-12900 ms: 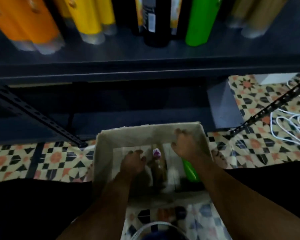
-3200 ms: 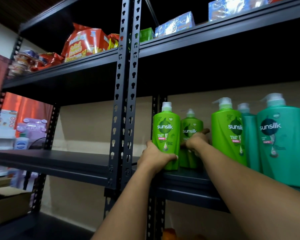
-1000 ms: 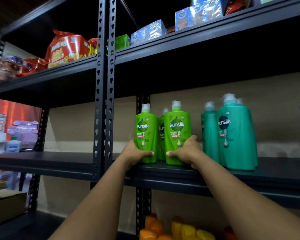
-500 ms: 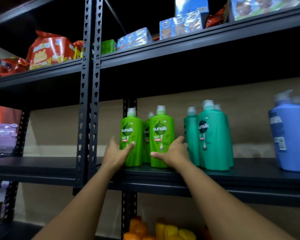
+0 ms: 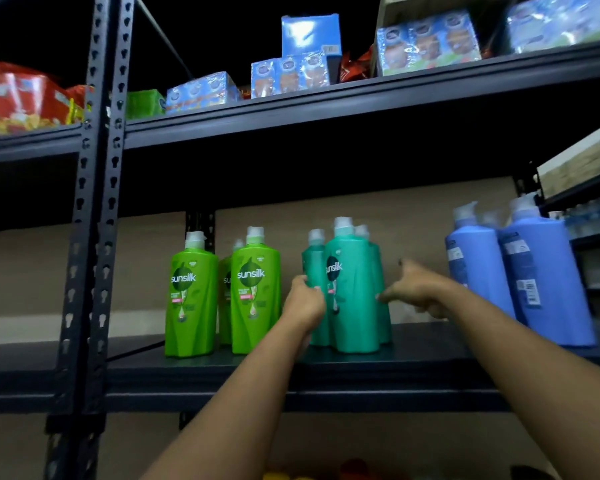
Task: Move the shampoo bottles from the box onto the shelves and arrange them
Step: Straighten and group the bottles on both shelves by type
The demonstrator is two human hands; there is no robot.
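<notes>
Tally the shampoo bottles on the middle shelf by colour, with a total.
Light green bottles: 3
Teal bottles: 3
Blue bottles: at least 2, possibly a third cap behind
Total: at least 8

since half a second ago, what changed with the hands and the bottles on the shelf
Both hands let go of the light green plastic shampoo bottles and moved right. The left hand now grips the dark teal shampoo bottles; the right hand touches their far side. The green bottles stay upright on the black metal shelf.
</notes>
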